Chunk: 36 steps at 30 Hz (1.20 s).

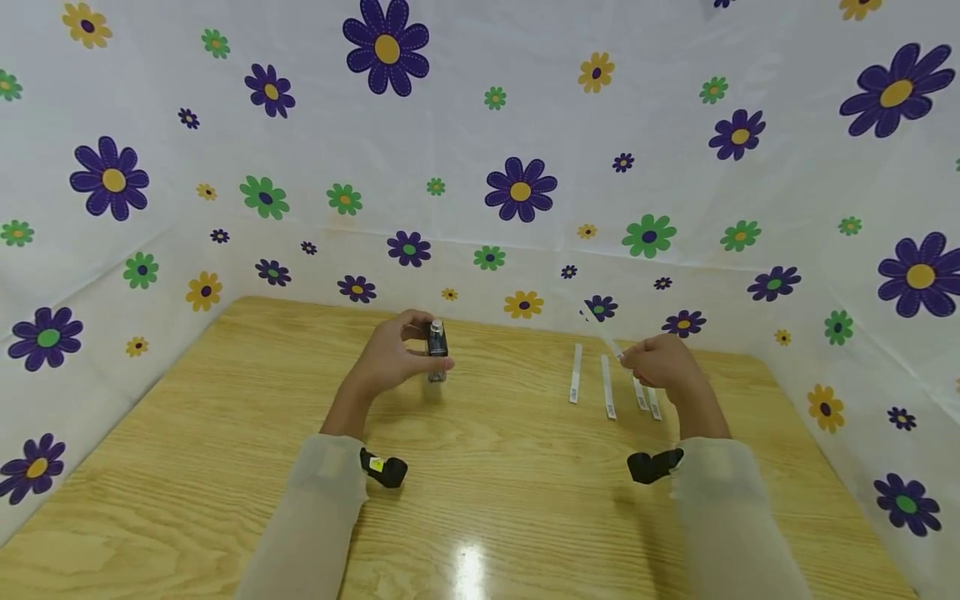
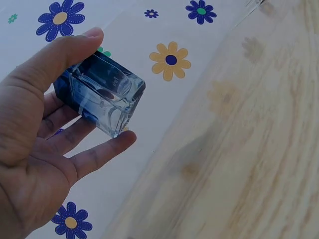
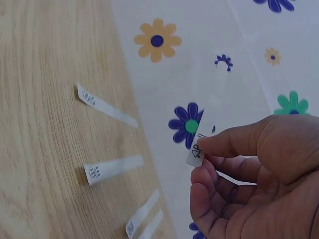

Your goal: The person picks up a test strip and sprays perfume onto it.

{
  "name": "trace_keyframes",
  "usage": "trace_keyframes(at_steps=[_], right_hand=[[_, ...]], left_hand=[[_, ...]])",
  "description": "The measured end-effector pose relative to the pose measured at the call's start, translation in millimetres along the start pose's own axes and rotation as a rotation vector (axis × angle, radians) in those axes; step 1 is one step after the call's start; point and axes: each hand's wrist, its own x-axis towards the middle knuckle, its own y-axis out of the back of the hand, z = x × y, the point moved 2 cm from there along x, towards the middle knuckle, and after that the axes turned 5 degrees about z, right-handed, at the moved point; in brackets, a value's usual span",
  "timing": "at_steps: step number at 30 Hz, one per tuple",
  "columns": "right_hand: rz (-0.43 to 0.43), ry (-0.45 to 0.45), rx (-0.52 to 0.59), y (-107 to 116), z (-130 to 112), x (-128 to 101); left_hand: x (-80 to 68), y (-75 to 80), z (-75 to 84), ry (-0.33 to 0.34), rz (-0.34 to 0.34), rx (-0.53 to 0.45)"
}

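Note:
A small glass perfume bottle (image 2: 102, 92), dark blue at one end and clear at the other, is gripped between thumb and fingers of my left hand (image 1: 386, 357). In the head view the bottle stands upright over the back left-centre of the table, its silver sprayer top (image 1: 437, 325) uncovered. My right hand (image 1: 667, 362) pinches one printed end of a white paper scent strip (image 3: 196, 152) between thumb and forefinger. The strip's far end points up and away, blending into the white backdrop. Several similar strips (image 1: 575, 375) lie on the table beside and below this hand.
The wooden table (image 1: 480, 467) runs back to a white cloth (image 1: 450, 125) printed with flowers, which also rises at both sides. A black wrist camera (image 1: 386, 469) sits at the left cuff, another wrist camera (image 1: 652, 467) at the right cuff.

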Motion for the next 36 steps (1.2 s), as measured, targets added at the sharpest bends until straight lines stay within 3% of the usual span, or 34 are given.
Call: trace_keyframes(at_steps=[13,21,28,36], right_hand=[[-0.022,0.207,-0.068,-53,-52,-8],[-0.004,0.262,-0.030,-74,-72,-20],[0.033,0.335,0.011,-84,-87,-29],[0.057,0.375,0.062,-99,-98,-36]], left_hand=[[-2.2,-3.0,14.8,-0.107,-0.016,-0.049],[-6.6,-1.8,31.7,-0.205,-0.045,-0.060],[-7.0,-1.4,34.6,-0.234,-0.052,-0.083],[-7.0,-1.9,31.8,-0.218,-0.053,-0.091]])
